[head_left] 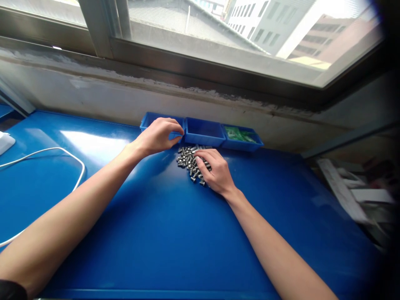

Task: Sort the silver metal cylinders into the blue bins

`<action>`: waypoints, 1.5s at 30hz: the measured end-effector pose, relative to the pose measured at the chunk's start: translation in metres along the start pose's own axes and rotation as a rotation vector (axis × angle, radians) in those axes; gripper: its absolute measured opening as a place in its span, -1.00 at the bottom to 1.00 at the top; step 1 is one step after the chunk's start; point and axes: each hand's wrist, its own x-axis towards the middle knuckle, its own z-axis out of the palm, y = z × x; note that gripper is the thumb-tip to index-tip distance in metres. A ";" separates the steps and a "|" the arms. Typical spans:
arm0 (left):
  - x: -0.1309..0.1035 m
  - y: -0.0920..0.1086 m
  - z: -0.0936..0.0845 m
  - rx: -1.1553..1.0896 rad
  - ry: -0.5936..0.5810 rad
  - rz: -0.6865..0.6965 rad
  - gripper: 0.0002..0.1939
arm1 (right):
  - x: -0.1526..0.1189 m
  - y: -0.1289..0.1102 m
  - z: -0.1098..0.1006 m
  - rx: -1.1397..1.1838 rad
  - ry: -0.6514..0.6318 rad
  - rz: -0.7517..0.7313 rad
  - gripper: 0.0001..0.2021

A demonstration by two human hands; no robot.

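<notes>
My left hand (161,134) hovers at the front edge of the left blue bin (148,118). Its thumb and index finger curve towards each other with a small gap between the tips, and I see nothing held there. On the blue table lies a pile of small metal bolts (186,159), some silvery and some darker. The right side of this pile is under my right hand (215,168), whose fingers are bent with thumb and index close together. What those fingertips grip, if anything, is hidden among the bolts.
Beside the left bin stand a middle blue bin (204,137) and a right blue bin (242,145) holding green packets (239,134). A white cable (59,148) curves over the table's left side. Behind the bins rise a wall and a window (203,50).
</notes>
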 end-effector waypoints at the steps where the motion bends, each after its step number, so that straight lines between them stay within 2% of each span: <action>1: 0.001 0.001 0.000 0.029 -0.017 0.022 -0.78 | 0.000 0.000 0.000 -0.002 0.001 0.000 -0.82; 6: -0.004 -0.008 0.010 0.091 -0.064 -0.016 -0.67 | 0.000 0.000 0.000 0.003 -0.001 -0.002 -0.82; 10: -0.010 -0.015 0.019 0.030 0.009 -0.041 -0.66 | -0.001 0.000 0.000 0.002 0.009 -0.001 -0.82; 16: -0.010 -0.016 0.022 -0.051 0.080 -0.022 -0.70 | -0.002 0.001 0.000 0.003 0.000 0.003 -0.83; 25: -0.011 -0.020 0.024 -0.087 0.208 0.106 -0.77 | -0.002 0.002 0.001 0.010 0.001 0.007 -0.83; 32: -0.010 -0.012 0.024 0.118 0.162 0.065 -0.74 | -0.001 0.003 0.001 -0.003 0.012 -0.009 -0.82; 36: -0.009 -0.010 0.032 0.088 0.162 0.021 -0.73 | -0.001 0.002 0.002 -0.038 0.008 -0.031 -0.81; 40: -0.015 -0.005 0.032 0.026 0.182 0.022 -0.74 | -0.002 0.000 0.003 -0.118 0.021 -0.036 -0.81; 42: -0.021 0.000 0.030 0.013 0.139 -0.003 -0.74 | -0.003 0.000 0.003 -0.143 0.032 -0.045 -0.81; 45: -0.035 0.010 0.029 -0.024 -0.012 -0.010 -0.69 | -0.003 0.000 0.003 -0.161 0.048 -0.060 -0.81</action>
